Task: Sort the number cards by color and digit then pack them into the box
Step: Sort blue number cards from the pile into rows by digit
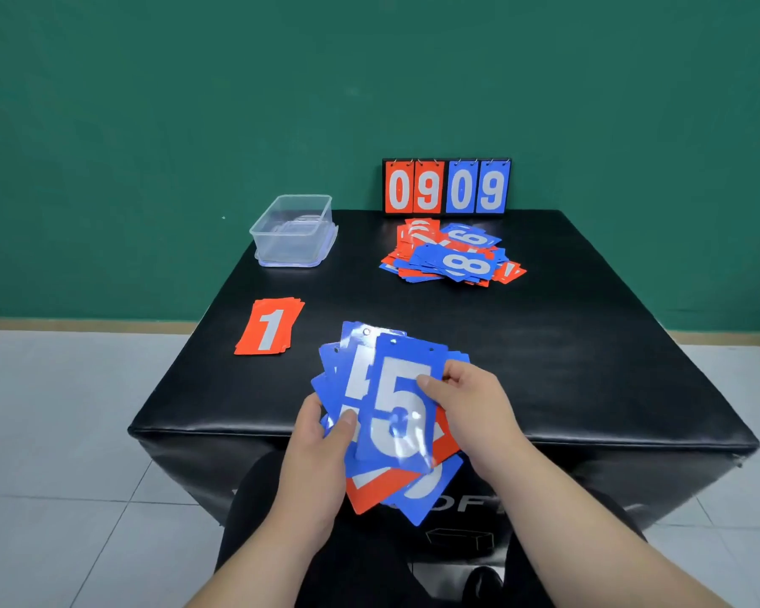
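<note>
Over the near edge of the black table [567,366], both hands hold a fanned stack of blue and red number cards [371,388]. My left hand [321,436] grips the fan from the left, thumb on its face. My right hand [470,401] pinches the top card, a blue 5 [402,405], at its right edge. A small pile of red 1 cards [269,326] lies at the table's left side. A mixed heap of red and blue cards [453,254] lies at the back right. The clear plastic box [295,230] stands open at the back left corner.
A scoreboard stand [447,187] showing 09 in red and 09 in blue is upright at the table's back edge, right behind the heap. A green wall rises behind the table. Pale tiled floor [62,432] surrounds it. My dark-clothed legs are below the near edge.
</note>
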